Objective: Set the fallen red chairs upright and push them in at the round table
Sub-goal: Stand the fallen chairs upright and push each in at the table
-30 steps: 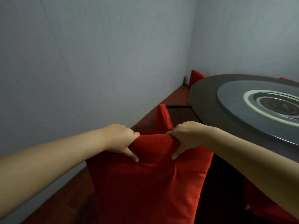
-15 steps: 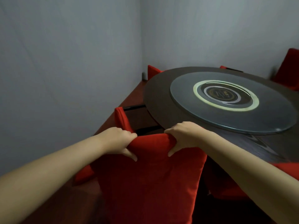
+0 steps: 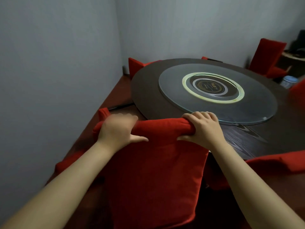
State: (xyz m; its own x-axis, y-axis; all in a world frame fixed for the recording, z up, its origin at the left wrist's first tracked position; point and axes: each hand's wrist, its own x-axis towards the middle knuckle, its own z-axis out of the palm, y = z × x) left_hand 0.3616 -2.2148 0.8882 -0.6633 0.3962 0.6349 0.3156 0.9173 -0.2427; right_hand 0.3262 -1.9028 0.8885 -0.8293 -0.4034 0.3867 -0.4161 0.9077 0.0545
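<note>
Here we hold the nearest red chair (image 3: 156,171) upright by the top of its backrest, which meets the near rim of the round table (image 3: 145,90) in our view. Our left hand (image 3: 118,131), blurred, curls over the top edge near its left corner, thumb on the near face. Our right hand (image 3: 203,128) wraps the edge near the right corner likewise. A second red chair (image 3: 272,161) sits just right of ours. A glass turntable (image 3: 255,103) lies on the table. Beyond, a third red chair (image 3: 134,66) stands at the far left rim, and a fourth red chair (image 3: 267,55) stands off to the far right.
</note>
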